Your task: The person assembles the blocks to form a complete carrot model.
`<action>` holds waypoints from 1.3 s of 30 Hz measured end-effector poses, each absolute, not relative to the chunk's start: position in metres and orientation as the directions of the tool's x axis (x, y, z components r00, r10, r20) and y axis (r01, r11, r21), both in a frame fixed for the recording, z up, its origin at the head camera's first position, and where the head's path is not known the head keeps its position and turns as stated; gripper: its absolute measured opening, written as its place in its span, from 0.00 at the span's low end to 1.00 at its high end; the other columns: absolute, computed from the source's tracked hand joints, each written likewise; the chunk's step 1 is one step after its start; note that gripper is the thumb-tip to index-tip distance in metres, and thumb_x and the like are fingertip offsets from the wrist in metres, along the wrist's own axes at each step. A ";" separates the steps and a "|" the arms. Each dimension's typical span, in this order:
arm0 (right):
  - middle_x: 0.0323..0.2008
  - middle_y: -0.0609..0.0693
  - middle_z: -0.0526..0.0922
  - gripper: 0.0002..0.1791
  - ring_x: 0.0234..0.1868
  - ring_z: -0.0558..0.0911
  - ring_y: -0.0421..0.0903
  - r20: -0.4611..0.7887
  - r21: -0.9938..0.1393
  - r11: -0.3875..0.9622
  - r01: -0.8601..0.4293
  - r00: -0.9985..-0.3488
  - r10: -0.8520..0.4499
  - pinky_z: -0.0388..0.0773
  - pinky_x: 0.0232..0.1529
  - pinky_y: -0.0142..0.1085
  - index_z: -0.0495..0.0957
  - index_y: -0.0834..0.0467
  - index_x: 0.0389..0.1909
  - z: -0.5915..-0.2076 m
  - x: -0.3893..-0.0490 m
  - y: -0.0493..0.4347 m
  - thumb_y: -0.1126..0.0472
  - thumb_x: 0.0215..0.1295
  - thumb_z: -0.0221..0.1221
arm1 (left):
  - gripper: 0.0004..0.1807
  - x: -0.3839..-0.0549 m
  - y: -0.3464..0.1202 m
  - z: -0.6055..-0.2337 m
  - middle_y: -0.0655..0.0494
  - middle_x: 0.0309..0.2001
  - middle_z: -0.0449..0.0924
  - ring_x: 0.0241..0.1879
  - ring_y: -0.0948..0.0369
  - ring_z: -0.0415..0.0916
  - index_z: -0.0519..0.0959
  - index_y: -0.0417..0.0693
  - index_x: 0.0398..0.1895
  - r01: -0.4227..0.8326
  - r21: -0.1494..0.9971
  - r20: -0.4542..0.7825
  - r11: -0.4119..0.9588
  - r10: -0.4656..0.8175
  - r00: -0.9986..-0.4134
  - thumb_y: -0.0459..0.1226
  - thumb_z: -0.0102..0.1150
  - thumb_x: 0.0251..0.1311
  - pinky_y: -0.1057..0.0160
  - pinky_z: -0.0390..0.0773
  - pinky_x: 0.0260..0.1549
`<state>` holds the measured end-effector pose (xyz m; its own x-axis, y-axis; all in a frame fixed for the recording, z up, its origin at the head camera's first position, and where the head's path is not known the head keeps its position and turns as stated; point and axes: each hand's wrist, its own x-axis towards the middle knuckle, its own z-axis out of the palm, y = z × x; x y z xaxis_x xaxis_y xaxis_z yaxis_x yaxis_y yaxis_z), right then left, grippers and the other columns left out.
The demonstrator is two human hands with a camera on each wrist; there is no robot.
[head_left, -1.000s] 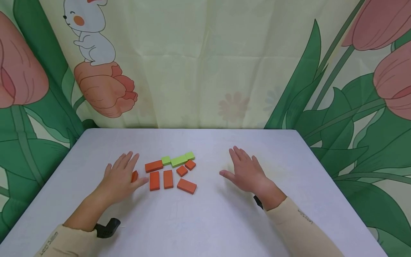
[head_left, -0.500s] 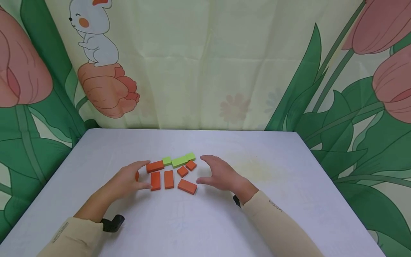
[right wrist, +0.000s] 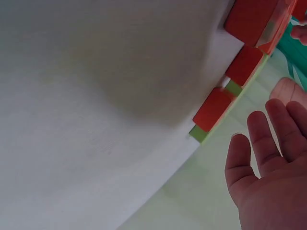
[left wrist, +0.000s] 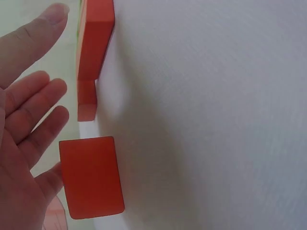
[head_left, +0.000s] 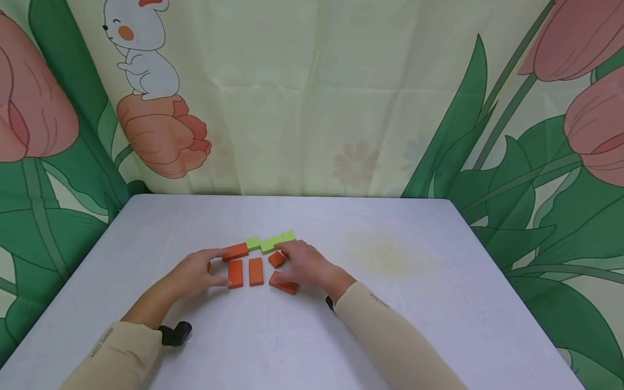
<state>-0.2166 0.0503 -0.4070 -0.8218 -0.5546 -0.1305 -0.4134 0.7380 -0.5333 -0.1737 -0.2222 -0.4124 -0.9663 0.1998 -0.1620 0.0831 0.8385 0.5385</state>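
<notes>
Several red and green rectangular blocks lie in a loose group on the white table. My left hand (head_left: 197,273) curves at the group's left side, fingertips near the red block (head_left: 235,252) at the back and thumb at the upright-lying red block (head_left: 235,275). In the left wrist view its fingers are relaxed, and another red block (left wrist: 91,177) stands beside the palm. My right hand (head_left: 312,265) arches over the group's right side, partly covering a small red block and the tilted red block (head_left: 285,287). The right wrist view shows its fingers (right wrist: 261,139) extended, holding nothing.
Green blocks (head_left: 271,245) form a slanting row behind the red ones. One more red block (head_left: 255,272) lies midway between both hands. A printed curtain (head_left: 312,108) hangs behind the table's (head_left: 414,325) far edge.
My right hand has swept left from the right side of the table to the blocks. My left hand has bent its fingers and shifted slightly right. The blocks look unmoved.
</notes>
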 end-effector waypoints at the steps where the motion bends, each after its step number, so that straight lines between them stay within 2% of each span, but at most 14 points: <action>1: 0.56 0.46 0.77 0.39 0.57 0.73 0.46 -0.131 -0.530 0.739 -0.416 -0.821 -0.556 0.74 0.57 0.39 0.70 0.53 0.70 -0.407 -0.217 0.047 0.48 0.59 0.70 | 0.41 -0.174 -0.222 -0.413 0.38 0.63 0.72 0.52 0.46 0.72 0.72 0.40 0.67 0.085 0.542 -0.163 0.836 0.204 -0.965 0.45 0.78 0.50 0.45 0.78 0.50; 6: 0.54 0.44 0.78 0.37 0.54 0.74 0.43 -0.152 -0.501 0.757 -0.419 -0.819 -0.553 0.75 0.53 0.37 0.71 0.51 0.69 -0.410 -0.219 0.035 0.48 0.59 0.70 | 0.37 -0.175 -0.221 -0.413 0.41 0.61 0.75 0.57 0.44 0.70 0.74 0.40 0.65 0.093 0.557 -0.163 0.825 0.219 -0.962 0.41 0.77 0.51 0.43 0.76 0.53; 12: 0.52 0.44 0.77 0.35 0.52 0.72 0.43 -0.185 -0.463 0.775 -0.430 -0.809 -0.559 0.75 0.48 0.36 0.72 0.48 0.69 -0.411 -0.219 0.023 0.47 0.61 0.69 | 0.36 -0.175 -0.219 -0.415 0.42 0.60 0.75 0.63 0.40 0.66 0.75 0.41 0.64 0.100 0.513 -0.157 0.853 0.208 -0.965 0.40 0.78 0.50 0.40 0.71 0.58; 18: 0.52 0.43 0.78 0.35 0.58 0.70 0.45 -0.187 -0.415 0.780 -0.469 -0.795 -0.577 0.73 0.54 0.39 0.72 0.47 0.69 -0.412 -0.218 0.016 0.46 0.61 0.68 | 0.35 -0.176 -0.218 -0.418 0.44 0.59 0.77 0.64 0.41 0.66 0.76 0.41 0.63 0.103 0.512 -0.155 0.853 0.209 -0.965 0.40 0.78 0.50 0.39 0.70 0.58; 23: 0.52 0.40 0.80 0.34 0.64 0.67 0.47 -0.180 -0.313 0.782 -0.539 -0.775 -0.606 0.67 0.62 0.41 0.72 0.46 0.68 -0.412 -0.219 0.010 0.43 0.61 0.67 | 0.34 -0.177 -0.219 -0.419 0.45 0.59 0.78 0.64 0.41 0.66 0.77 0.41 0.62 0.123 0.516 -0.140 0.848 0.225 -0.964 0.40 0.77 0.51 0.39 0.69 0.59; 26: 0.56 0.39 0.79 0.33 0.64 0.67 0.47 -0.193 -0.265 0.787 -0.556 -0.769 -0.609 0.65 0.63 0.42 0.73 0.45 0.68 -0.411 -0.218 0.006 0.42 0.62 0.67 | 0.34 -0.177 -0.220 -0.420 0.45 0.59 0.77 0.64 0.41 0.65 0.77 0.42 0.62 0.124 0.516 -0.140 0.848 0.226 -0.964 0.40 0.77 0.51 0.39 0.68 0.60; 33: 0.51 0.37 0.80 0.30 0.58 0.68 0.45 -0.206 -0.283 0.793 -0.540 -0.773 -0.600 0.67 0.58 0.39 0.76 0.44 0.64 -0.412 -0.214 0.006 0.43 0.61 0.68 | 0.32 -0.176 -0.216 -0.420 0.46 0.58 0.77 0.63 0.41 0.65 0.79 0.45 0.60 0.127 0.485 -0.144 0.865 0.222 -0.964 0.40 0.77 0.50 0.37 0.67 0.59; 39: 0.50 0.36 0.80 0.30 0.62 0.68 0.47 -0.186 -0.299 0.773 -0.559 -0.760 -0.622 0.67 0.60 0.41 0.77 0.46 0.63 -0.415 -0.206 0.009 0.44 0.61 0.69 | 0.31 -0.169 -0.209 -0.421 0.49 0.55 0.79 0.62 0.41 0.65 0.81 0.47 0.58 0.166 0.443 -0.128 0.881 0.245 -0.961 0.41 0.79 0.47 0.35 0.61 0.61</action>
